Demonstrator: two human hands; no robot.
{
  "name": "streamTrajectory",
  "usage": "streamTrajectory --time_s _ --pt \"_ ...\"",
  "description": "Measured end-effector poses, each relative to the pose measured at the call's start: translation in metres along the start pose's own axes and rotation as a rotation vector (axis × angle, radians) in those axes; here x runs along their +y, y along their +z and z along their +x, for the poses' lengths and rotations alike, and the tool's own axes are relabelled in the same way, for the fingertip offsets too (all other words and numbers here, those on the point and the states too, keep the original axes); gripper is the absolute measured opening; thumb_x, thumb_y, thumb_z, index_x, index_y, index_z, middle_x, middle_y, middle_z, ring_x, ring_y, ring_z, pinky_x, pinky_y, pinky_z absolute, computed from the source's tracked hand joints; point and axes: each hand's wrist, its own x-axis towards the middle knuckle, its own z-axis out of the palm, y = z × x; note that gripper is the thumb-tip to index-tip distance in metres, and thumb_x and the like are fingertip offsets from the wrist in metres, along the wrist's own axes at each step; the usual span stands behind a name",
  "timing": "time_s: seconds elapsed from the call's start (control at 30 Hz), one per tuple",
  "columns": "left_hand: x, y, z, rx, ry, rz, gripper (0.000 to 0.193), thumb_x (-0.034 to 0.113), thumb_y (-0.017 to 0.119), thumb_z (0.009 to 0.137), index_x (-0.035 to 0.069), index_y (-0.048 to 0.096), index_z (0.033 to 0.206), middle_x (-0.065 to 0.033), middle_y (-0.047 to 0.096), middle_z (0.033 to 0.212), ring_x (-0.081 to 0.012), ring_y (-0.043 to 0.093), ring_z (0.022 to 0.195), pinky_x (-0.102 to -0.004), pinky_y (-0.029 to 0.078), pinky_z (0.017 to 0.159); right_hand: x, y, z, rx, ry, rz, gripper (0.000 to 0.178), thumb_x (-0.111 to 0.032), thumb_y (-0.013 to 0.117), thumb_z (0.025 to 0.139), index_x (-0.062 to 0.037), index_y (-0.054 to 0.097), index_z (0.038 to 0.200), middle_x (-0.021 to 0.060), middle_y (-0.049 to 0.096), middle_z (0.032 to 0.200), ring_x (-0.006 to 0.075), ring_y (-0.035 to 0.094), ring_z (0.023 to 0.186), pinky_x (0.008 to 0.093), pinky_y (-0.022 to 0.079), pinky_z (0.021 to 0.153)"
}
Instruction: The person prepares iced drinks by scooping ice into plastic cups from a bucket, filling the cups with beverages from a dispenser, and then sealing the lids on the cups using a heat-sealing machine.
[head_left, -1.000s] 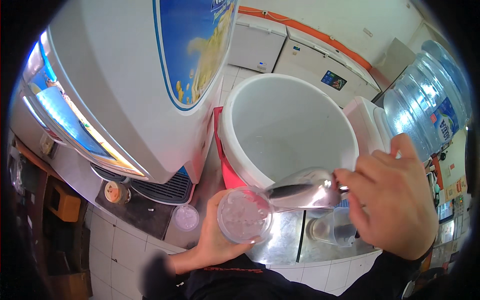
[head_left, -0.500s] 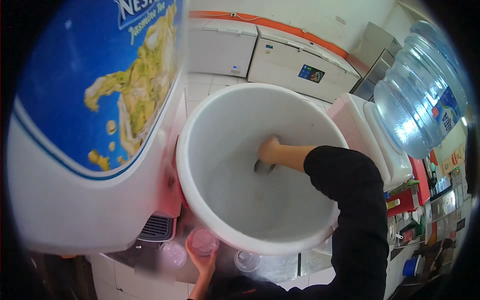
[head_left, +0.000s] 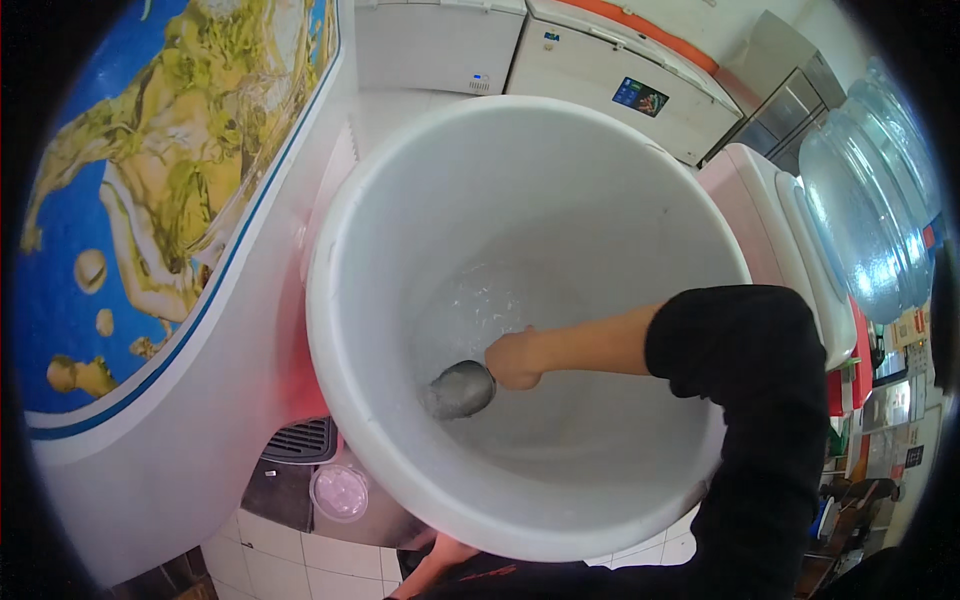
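Note:
Deep inside a large white tub (head_left: 345, 330), my right hand (head_left: 514, 359) is closed around the handle of an ice scoop (head_left: 466, 388). The scoop is dark-rimmed and carries what looks like crushed ice. More ice (head_left: 480, 295) lies on the tub's bottom. My left hand (head_left: 447, 553) is at the near side of the tub, below its rim; its fingers are hidden, and so is whatever they may hold. A clear plastic cup (head_left: 340, 493) with ice in it stands on the counter to the left of that hand.
At left a tall drink dispenser (head_left: 180, 420) crowds the tub, its drip tray (head_left: 302, 441) beside the cup. A water dispenser (head_left: 775, 225) with a large bottle (head_left: 875, 210) stands on the right. Chest freezers (head_left: 620, 85) line the far wall.
My right hand has moved left and nearer with the scoop, which now shows ice in it. The cup in my left hand has gone from sight behind the rim. The view has tilted down.

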Motion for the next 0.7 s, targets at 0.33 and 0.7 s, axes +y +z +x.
streamTrajectory --time_s 0.33,0.7 --pt "0.079 -0.008 0.042 -0.412 0.162 -0.021 0.078 0.026 0.085 0.059 0.000 0.045 0.122 -0.0187 0.052 0.118 -0.0305 0.052 0.110 -0.0396 0.040 0.094 -0.063 0.005 -0.200 0.688 0.165 0.573 0.018 -0.004 0.051 0.082 0.0020 0.054 0.100 0.0236 0.060 0.092 0.0394 0.058 0.090 0.0466 0.046 0.074" --pt "0.175 -0.080 0.041 -0.210 0.526 -0.038 0.088 0.027 0.088 0.051 0.001 0.042 0.121 -0.0149 0.048 0.119 -0.0283 0.047 0.110 -0.0408 0.036 0.095 -0.138 0.047 -0.274 0.983 0.341 0.104 0.033 0.000 0.052 0.074 0.0034 0.049 0.107 0.0129 0.048 0.089 0.0259 0.054 0.082 0.0360 0.047 0.068"
